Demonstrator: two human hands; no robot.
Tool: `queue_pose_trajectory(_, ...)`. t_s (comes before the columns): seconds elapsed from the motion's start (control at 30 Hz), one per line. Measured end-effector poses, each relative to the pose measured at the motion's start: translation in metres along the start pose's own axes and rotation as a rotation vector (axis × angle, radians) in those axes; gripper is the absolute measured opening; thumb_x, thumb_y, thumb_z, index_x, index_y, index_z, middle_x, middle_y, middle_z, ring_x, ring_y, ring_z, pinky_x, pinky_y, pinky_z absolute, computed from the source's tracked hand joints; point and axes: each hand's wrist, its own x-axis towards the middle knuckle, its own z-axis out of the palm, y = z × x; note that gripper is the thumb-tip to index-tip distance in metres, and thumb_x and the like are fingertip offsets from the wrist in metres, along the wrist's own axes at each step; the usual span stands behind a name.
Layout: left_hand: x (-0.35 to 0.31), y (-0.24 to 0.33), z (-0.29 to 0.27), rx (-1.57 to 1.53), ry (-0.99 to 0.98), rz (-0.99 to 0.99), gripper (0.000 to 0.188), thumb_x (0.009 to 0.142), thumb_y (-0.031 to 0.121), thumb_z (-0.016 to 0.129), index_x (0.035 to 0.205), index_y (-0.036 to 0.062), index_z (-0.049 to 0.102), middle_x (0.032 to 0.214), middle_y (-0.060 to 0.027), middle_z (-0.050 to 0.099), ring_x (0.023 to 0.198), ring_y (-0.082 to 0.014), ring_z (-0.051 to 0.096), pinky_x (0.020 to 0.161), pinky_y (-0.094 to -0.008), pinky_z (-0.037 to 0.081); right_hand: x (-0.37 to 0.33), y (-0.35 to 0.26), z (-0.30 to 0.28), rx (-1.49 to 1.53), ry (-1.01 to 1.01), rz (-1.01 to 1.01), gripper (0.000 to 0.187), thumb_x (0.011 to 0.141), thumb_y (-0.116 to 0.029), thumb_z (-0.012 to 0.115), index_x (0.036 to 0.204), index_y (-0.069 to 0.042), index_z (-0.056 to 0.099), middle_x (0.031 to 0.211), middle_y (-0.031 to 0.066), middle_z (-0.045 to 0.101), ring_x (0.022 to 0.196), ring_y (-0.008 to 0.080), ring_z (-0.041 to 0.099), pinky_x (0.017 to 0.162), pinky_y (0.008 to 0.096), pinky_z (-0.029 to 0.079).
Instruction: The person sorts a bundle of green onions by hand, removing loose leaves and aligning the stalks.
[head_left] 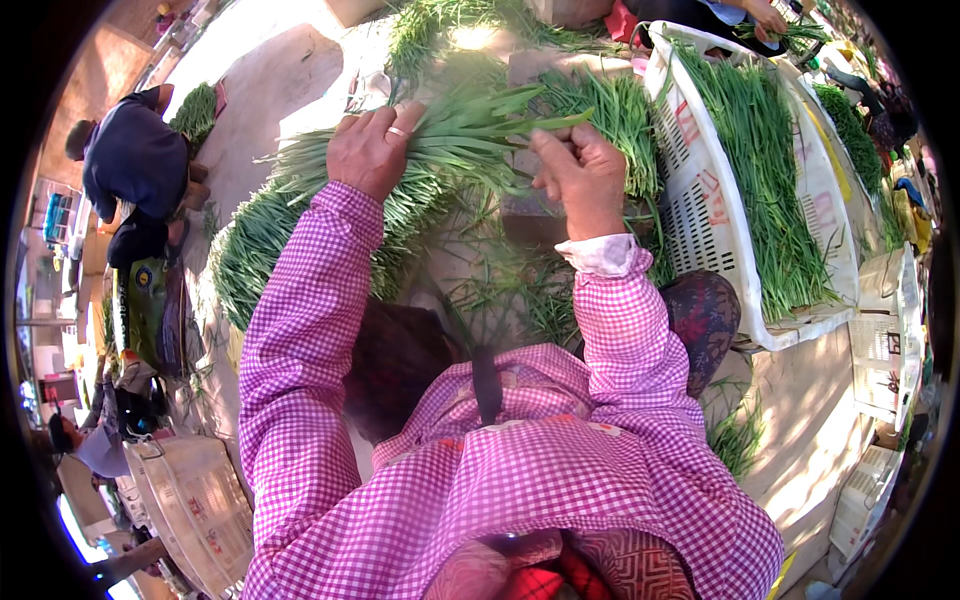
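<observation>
My left hand (370,152), with a ring on one finger, is closed around a bunch of garlic chives (465,140), whose flat green leaves fan out to the right. Close to the leaf ends is my right hand (588,185), its fingers curled in a pinch. One leaf tip passes by these fingertips; whether they grip it is too small to tell. Below my left wrist lies a large pile of garlic chives (270,255), pale stem ends facing out. More loose chives (610,120) lie just beyond my right hand.
At the right stands a white plastic crate (705,215) filled with long chives (755,180). More crates (880,340) are farther right, another (195,510) at lower left. A person in dark clothes (135,150) bends at the left; another person's hand (768,20) shows at top right.
</observation>
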Motion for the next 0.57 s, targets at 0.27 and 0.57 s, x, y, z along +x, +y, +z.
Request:
queue_pose_trajectory(0.27,-0.011,-0.023,-0.011,0.018,-0.059,-0.203,0.044,0.068,0.004,0.060,0.110,0.0190,0.061,0.077,-0.0023,0.058,0.068,-0.0223,0.058,0.065,-0.0347,0.045,0.009,-0.009,-0.032,-0.073,-0.148,-0.003,0.040,0.086,-0.041,0.060,0.079,-0.002,0.062,0.056,-0.0007,0.050,0.046,0.0051,0.046,0.047,0.0226,0.039)
queue_pose_trajectory(0.57,-0.009,-0.015,-0.011,0.024,-0.099,-0.124,0.039,0.073,0.009,0.064,0.111,0.0187,0.062,0.077,-0.0020,0.057,0.067,-0.0232,0.057,0.065,-0.0343,0.046,-0.009,0.007,0.012,-0.547,-0.233,-0.108,0.022,0.080,-0.030,0.068,0.081,-0.008,0.065,0.057,0.0125,0.055,0.051,0.0202,0.057,0.051,0.0379,0.042)
